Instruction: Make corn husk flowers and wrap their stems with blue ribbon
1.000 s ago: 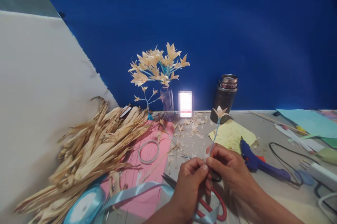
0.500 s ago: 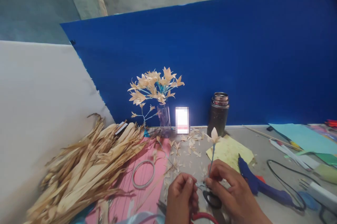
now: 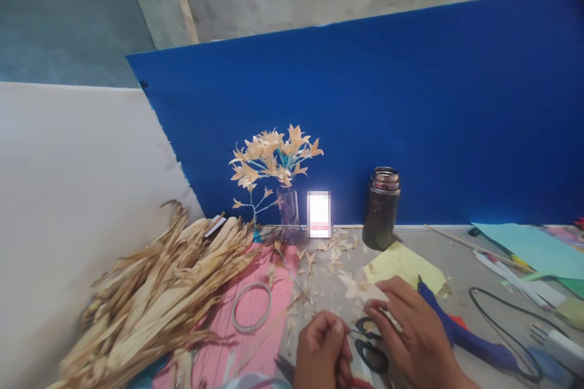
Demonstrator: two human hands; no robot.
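My left hand (image 3: 323,346) is closed, its thumb and fingers pinched on a thin wire stem that mostly hides inside the grip. Just to the right, my right hand (image 3: 410,331) pinches a pale dried-husk flower (image 3: 360,289) near its petals; the flower is tilted over and smeared by motion. Black-handled scissors (image 3: 373,357) lie on the table between the two hands. Part of a red handle (image 3: 360,383) shows at the bottom edge beside my left hand.
Dried corn husks (image 3: 155,291) are heaped at left beside pink paper (image 3: 219,346) with a tape ring (image 3: 252,308). Behind stand a vase (image 3: 288,215) of husk flowers and a dark flask (image 3: 382,209). Yellow paper (image 3: 406,267) and a blue glue gun (image 3: 474,340) lie at right.
The flower, upright above my right hand before, now leans over lower, by the fingertips. My right hand has shifted up its stem. The whole view has shifted slightly.
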